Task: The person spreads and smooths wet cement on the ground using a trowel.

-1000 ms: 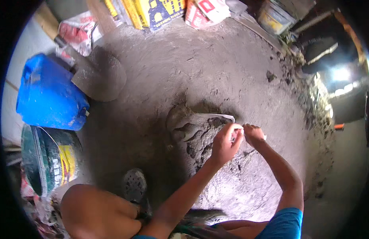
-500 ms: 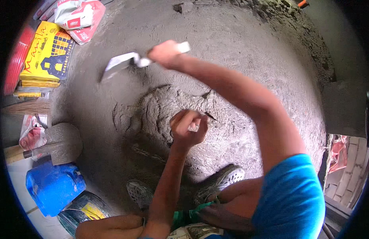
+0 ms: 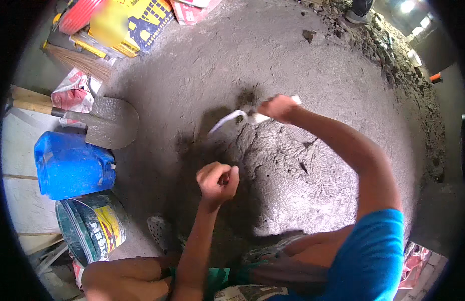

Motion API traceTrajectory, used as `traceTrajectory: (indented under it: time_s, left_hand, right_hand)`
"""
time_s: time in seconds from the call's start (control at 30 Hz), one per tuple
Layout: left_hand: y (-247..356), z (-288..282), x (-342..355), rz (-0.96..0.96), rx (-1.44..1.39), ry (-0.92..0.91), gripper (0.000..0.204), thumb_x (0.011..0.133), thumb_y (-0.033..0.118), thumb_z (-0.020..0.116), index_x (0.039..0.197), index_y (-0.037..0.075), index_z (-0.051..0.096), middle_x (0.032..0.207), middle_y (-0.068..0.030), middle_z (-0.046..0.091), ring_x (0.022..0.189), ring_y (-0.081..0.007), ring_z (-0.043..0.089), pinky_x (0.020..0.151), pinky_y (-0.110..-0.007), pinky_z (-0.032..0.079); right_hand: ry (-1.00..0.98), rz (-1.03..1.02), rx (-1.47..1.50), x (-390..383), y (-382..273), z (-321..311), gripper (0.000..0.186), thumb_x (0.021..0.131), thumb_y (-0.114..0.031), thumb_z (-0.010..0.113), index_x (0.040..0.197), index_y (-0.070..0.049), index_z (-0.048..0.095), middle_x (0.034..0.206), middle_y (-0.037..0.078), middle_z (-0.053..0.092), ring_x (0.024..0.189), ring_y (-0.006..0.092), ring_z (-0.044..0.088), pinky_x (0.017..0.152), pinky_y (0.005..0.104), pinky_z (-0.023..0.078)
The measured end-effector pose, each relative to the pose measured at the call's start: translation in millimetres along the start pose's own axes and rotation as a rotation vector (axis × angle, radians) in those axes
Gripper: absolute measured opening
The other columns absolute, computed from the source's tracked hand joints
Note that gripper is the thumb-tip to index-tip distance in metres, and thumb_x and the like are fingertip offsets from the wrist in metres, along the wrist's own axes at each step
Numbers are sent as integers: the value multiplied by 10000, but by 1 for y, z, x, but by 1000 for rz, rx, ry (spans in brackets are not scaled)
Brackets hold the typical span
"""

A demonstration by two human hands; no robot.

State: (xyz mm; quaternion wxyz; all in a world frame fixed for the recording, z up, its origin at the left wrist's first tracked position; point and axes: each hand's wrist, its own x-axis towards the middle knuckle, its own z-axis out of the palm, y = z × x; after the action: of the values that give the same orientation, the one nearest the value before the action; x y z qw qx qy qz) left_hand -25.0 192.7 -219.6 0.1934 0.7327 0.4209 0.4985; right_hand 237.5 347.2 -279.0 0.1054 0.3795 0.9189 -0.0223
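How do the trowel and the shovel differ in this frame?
The trowel is gripped in the right hand; the shovel lies untouched. The trowel's handle is white, the shovel's wood-coloured. The trowel's blade shows nearly edge-on, the shovel's its broad face. Both have a blade on a handle.

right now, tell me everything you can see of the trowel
The trowel has a whitish handle, its ends showing on both sides of the grip of the right hand that holds it. The blade, apparently metal, shows as a thin, pale, curved strip, seen nearly edge-on, its tip toward the picture's left and slightly down. It is by the upper-left edge of the wet grey mix; whether it touches anything below is unclear.
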Motion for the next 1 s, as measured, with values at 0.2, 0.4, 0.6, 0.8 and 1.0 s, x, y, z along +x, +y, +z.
traceTrajectory:
  time_s: [0.2, 0.4, 0.6, 0.8, 1.0]
  left_hand:
    - [-69, -6, 32, -67, -177, 51, 225, 758, 13, 681, 624, 59, 507, 502, 1, 416, 420, -105, 388, 410, -264, 291]
    - [-39, 1, 73, -24, -519, -142, 190, 769, 33, 650, 636, 61, 518, 495, 9, 406, 408, -93, 386, 397, -265, 282]
    - [13, -39, 65, -135, -613, -345, 231, 795, 59, 653, 623, 76, 499, 487, -11, 436, 390, -129, 415, 386, -282, 297]
    - [-2, -98, 28, -355, -541, -573, 240, 848, 75, 664, 658, 41, 521, 506, -30, 438, 436, -95, 391, 414, -281, 299]
    - [4, -88, 5, -485, -460, -506, 351, 894, 147, 638, 619, 5, 472, 503, -76, 464, 445, -143, 412, 446, -331, 317]
  right_hand:
    - [-130, 222, -15, -140, -49, -47, 298, 808, -29, 689, 1076, -129, 607, 947, 48, 653, 863, 180, 643, 739, 291, 589]
    - [-654, 887, 172, -195, -144, -121, 401, 920, -113, 557, 1307, -115, 452, 1173, 110, 554, 772, 188, 638, 581, 267, 557]
    - [-130, 1260, 778, -167, -234, -192, 319, 855, -161, 580, 1171, -181, 548, 931, 115, 646, 707, 259, 663, 613, 374, 556]
    - [-231, 1532, 785, -62, -296, -163, 363, 808, -372, 615, 1100, -157, 623, 849, 110, 702, 738, 337, 688, 684, 440, 555]
    - [-33, 1637, 1281, -1, -369, -86, 534, 742, -474, 614, 1186, -176, 621, 1004, 191, 686, 965, 391, 649, 834, 472, 519]
